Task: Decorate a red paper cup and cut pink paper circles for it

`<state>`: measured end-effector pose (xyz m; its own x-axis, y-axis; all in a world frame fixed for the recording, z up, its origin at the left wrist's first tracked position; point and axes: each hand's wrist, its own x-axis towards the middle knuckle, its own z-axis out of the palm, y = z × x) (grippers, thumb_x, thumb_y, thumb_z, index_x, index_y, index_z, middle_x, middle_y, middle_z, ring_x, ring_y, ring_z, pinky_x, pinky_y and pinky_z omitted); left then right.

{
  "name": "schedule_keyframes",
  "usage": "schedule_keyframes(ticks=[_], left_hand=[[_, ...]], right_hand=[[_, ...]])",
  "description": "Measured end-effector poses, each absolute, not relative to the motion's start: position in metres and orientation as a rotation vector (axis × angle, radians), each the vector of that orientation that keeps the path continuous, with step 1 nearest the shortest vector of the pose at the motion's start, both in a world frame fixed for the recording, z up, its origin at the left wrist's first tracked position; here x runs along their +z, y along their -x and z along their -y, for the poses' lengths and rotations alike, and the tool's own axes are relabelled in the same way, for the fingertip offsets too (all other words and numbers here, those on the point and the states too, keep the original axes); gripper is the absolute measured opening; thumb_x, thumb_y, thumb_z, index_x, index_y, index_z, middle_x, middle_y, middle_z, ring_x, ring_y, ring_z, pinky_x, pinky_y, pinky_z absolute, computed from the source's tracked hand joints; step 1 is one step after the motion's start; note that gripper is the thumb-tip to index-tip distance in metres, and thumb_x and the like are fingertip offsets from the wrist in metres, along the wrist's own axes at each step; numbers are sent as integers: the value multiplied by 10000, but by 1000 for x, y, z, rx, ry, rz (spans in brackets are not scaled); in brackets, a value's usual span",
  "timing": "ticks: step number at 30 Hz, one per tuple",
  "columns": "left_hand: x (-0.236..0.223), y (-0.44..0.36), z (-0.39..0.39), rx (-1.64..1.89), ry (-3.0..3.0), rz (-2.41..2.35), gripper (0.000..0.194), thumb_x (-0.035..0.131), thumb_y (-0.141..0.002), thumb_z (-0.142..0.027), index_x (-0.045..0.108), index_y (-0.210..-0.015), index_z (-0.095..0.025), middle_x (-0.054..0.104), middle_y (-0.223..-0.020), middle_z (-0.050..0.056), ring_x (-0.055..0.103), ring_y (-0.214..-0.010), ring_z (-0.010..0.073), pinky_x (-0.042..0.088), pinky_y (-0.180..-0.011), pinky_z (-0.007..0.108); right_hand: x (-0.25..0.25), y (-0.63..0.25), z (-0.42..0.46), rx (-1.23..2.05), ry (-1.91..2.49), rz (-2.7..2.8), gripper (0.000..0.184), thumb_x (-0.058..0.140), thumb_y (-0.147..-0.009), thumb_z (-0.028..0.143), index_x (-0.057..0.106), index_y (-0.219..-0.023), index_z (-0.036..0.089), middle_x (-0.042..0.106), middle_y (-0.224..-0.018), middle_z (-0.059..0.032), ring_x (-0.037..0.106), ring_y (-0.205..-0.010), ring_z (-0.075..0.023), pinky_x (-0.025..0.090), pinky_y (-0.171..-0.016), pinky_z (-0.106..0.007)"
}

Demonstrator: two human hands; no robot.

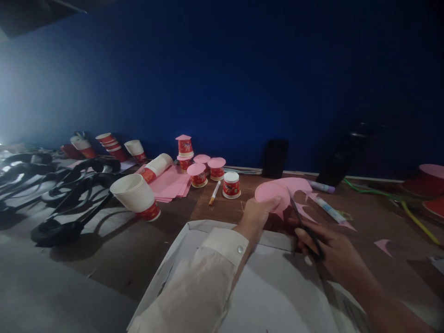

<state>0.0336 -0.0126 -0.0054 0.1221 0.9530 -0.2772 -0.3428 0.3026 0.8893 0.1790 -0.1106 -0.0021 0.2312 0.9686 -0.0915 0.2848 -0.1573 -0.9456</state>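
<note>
My left hand (256,215) pinches a pink paper circle (270,194), thumb on top. My right hand (322,240) is closed round the handles of black scissors (305,226). Their blades point up and away from me, at the right edge of the circle. Behind the circle extends more pink paper (296,184), with curved offcuts hanging or lying to its right. An upside-down red paper cup (231,186) with a white base on top stands beyond my left hand. Left of it are several red cups (197,178) topped with pink paper circles, one of them stacked higher with a pointed pink top.
A white box lid (277,282) lies under my forearms. To the left are a stack of paper cups (135,196), pink sheets (169,185) and black headphones (58,231). A marker (214,193), glue sticks (328,210) and a green-yellow cable (416,222) lie on the table. Behind rises a blue wall (222,83).
</note>
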Motion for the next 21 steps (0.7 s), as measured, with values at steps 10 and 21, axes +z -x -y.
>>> schedule_keyframes(ticks=[10, 21], left_hand=[[-12, -37, 12, 1084, -880, -1038, 303, 894, -674, -265, 791, -900, -91, 796, -993, 173, 734, -964, 329, 577, -873, 422], [-11, -37, 11, 1072, -896, -1100, 320, 890, -682, -251, 805, -941, -83, 791, -927, 152, 727, -879, 272, 566, -787, 363]], right_hand=[[-4, -177, 112, 946, 1562, 1170, 610, 763, -743, 690, 799, -1072, 177, 613, -608, -9, 506, -550, -145, 404, -533, -284], [-4, -180, 109, 994, 1575, 1176, 537, 771, -711, 707, 762, -882, 198, 638, -629, -28, 567, -617, -180, 457, -578, -300]])
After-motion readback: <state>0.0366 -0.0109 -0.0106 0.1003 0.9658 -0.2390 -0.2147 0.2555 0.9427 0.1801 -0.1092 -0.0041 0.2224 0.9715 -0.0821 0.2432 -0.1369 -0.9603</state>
